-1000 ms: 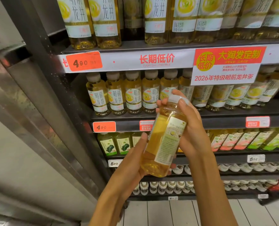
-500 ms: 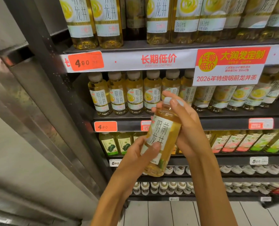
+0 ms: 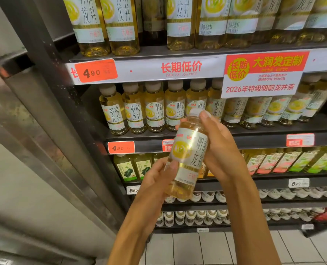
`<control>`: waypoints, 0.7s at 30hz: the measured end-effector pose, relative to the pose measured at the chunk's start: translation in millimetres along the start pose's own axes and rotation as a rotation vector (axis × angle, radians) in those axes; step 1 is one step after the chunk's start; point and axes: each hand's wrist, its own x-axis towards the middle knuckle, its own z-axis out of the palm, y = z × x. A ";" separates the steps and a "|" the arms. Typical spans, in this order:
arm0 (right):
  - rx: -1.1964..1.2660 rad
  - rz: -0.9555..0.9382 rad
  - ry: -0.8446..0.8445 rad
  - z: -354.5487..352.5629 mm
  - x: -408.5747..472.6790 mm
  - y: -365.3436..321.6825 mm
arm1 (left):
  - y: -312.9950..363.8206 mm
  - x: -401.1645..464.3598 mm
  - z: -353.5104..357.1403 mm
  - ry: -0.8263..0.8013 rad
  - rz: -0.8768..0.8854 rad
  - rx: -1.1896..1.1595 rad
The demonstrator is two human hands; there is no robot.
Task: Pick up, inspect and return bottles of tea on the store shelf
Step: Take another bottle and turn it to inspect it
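Note:
I hold a bottle of pale yellow tea (image 3: 187,155) with a white cap in front of the shelves, tilted slightly right at the top. Its white label with black characters and a yellow circle faces me. My left hand (image 3: 157,180) grips the lower part from the left, thumb across the label. My right hand (image 3: 220,148) wraps the upper part from the right, fingertips by the cap. Behind it, a row of matching tea bottles (image 3: 155,108) stands on the middle shelf (image 3: 254,138).
Larger tea bottles (image 3: 179,22) fill the top shelf. Green-labelled bottles (image 3: 128,167) and pink-and-green ones (image 3: 292,161) stand one shelf lower, small capped bottles (image 3: 197,217) beneath. Orange price tags (image 3: 96,70) line the shelf edges. A metal frame (image 3: 50,104) runs down the left; tiled floor (image 3: 197,249) lies below.
The bottle has been turned in both hands: first its side label showed, now the front with the yellow circle faces me. It stays at about the same place.

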 end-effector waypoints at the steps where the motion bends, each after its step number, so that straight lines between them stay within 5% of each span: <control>1: 0.008 0.014 0.008 -0.6 -0.4 1.9 | 0.6 -0.5 -0.2 -0.006 -0.018 0.009; 10: 0.099 0.207 0.010 -8.9 -0.8 8.1 | 11.0 -3.3 6.5 -0.185 -0.189 0.038; 21: 0.144 0.548 0.073 -5.2 4.0 20.9 | 20.1 -9.1 11.3 -0.297 -0.296 -0.386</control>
